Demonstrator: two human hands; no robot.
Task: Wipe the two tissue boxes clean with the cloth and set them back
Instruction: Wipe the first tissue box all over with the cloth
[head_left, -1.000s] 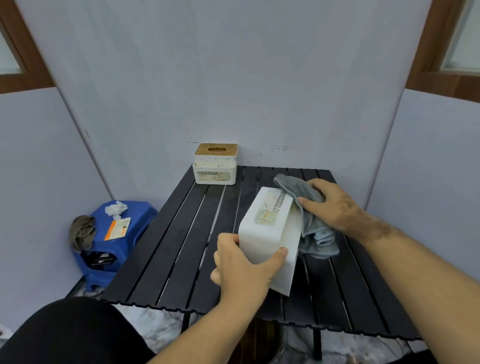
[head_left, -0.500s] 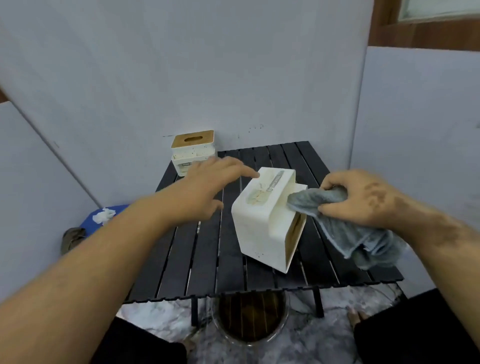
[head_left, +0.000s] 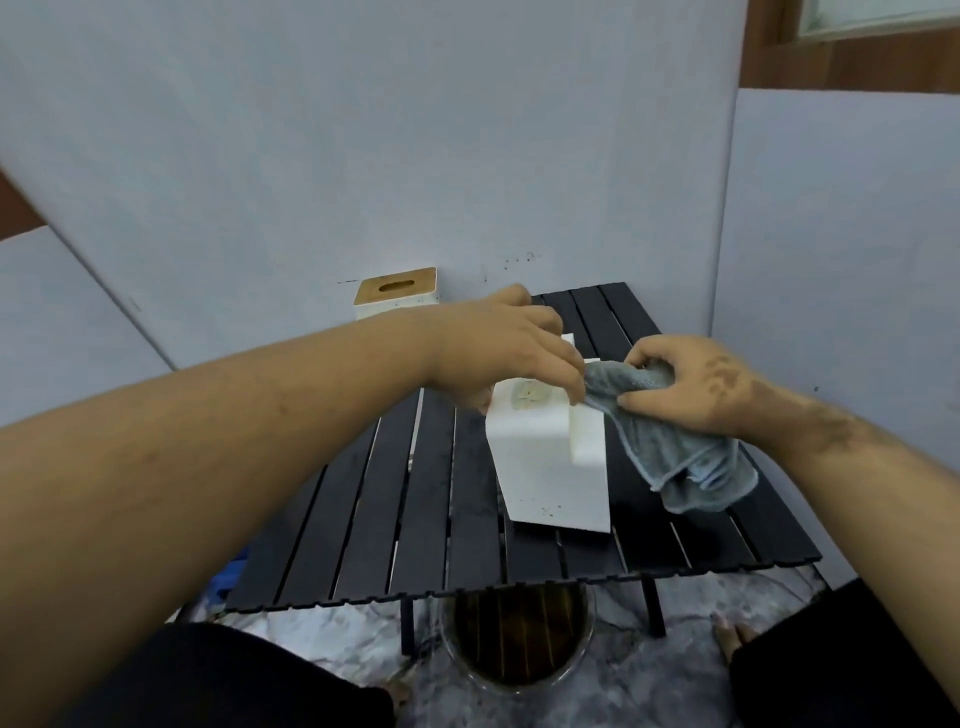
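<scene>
So the white box (head_left: 545, 462) is stood up on end around the middle of the table (head_left: 363, 519), a bit toward the near edge, and I think that's on purpose: it puts the long faces and the top within reach of the cloth (head_left: 675, 452) without having to lift the thing. The left hand (head_left: 498, 353) reaches over it, fingers curled down onto the top end. Looks like it's steadying the box so it won't skid or tip under the rubbing, though I can't see whether it's really gripping or just resting there. The right hand (head_left: 691, 384) has the grey cloth bunched tight in its fingers, pressed against the box's upper right edge, with the loose end hanging down beside that side. My guess is it's working the top and right face now. A few dark specks show low on the near face, so that bit probably isn't done yet. The other box (head_left: 397, 293), the one with the wooden lid, sits at the far left corner against the wall, well apart from the action. Count: two boxes, one cloth, two hands, one table.
</scene>
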